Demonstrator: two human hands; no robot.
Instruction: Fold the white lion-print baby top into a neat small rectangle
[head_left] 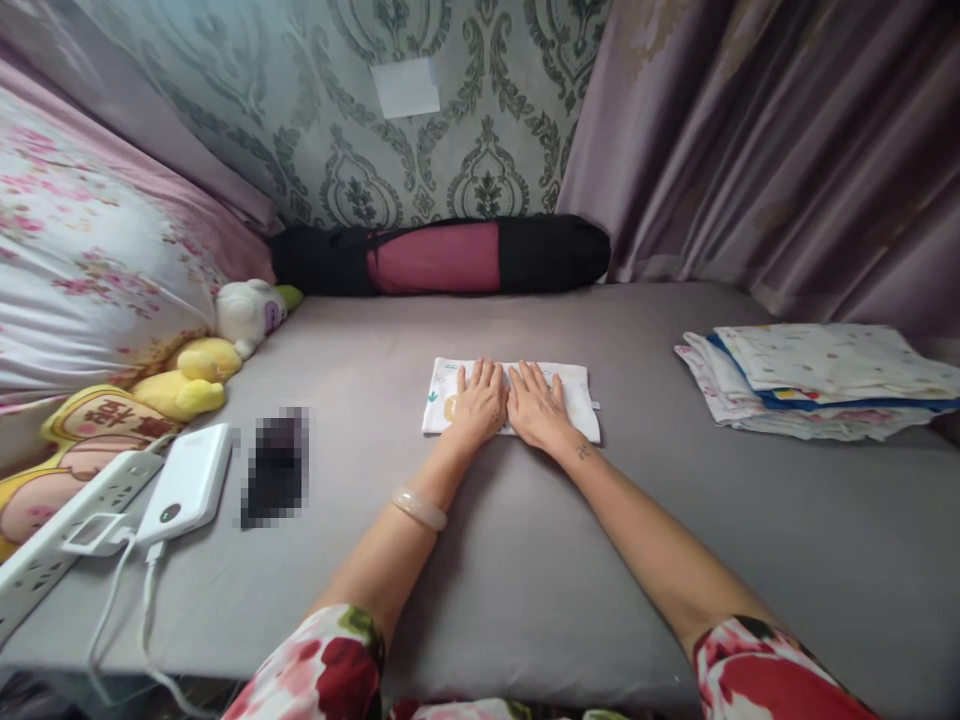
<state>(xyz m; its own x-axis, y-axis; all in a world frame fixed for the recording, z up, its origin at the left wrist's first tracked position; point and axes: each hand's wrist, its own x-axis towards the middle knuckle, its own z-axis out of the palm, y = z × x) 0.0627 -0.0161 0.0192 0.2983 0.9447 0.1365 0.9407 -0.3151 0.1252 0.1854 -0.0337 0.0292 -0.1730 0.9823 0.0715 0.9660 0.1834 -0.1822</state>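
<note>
A white printed cloth (576,400), folded into a flat rectangle, lies on the grey sheet in front of me. On its left half rests my left hand (481,398), palm down with the fingers stretched out. My right hand (536,402) lies flat on the right half, its thumb side close against the left hand. Neither hand grips the cloth; both press or rest on its top. A small tag sticks out at the cloth's right edge. The hands cover the middle of the cloth.
To the right sits a stack of folded cloths (825,365). A black and maroon long bag (435,258) lies along the wall. On the left are a white power bank (187,480), a power strip (82,525), plush toys (199,375) and a blurred dark object (276,468).
</note>
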